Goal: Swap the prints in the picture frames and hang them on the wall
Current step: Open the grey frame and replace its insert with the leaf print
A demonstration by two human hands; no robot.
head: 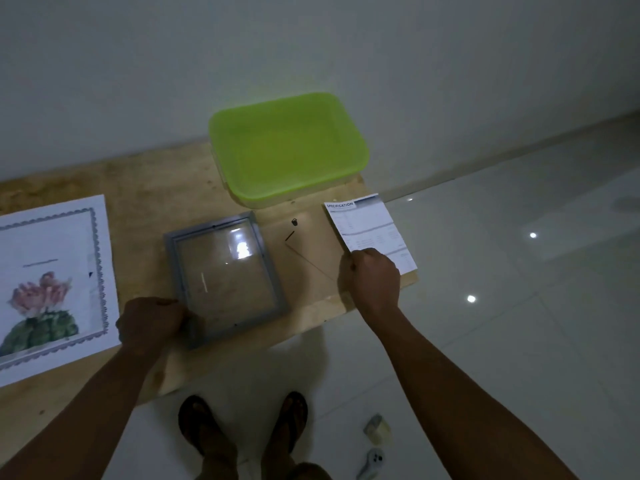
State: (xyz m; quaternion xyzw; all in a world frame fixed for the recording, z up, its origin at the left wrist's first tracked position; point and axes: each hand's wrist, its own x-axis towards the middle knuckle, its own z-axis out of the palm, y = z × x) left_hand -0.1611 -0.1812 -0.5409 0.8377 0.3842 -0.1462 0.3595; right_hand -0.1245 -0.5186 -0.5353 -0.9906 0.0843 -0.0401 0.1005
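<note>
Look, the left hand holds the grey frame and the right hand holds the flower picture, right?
Not quite. In the head view the left hand holds the grey frame, but the right hand holds the specification sheet. The flower picture lies untouched at the left.

Open board (156,188) runs behind the frame (225,275) to the wall (138,81), left of the tub (287,147). A strip between print (52,282) and frame is free, closed at its near end by the left hand (152,320) gripping the frame's corner. Between frame and sheet (370,230) the lane holds a small clip (294,222) and a pin (290,235); the right hand (374,275), pinching the sheet, blocks its near right side.
</note>
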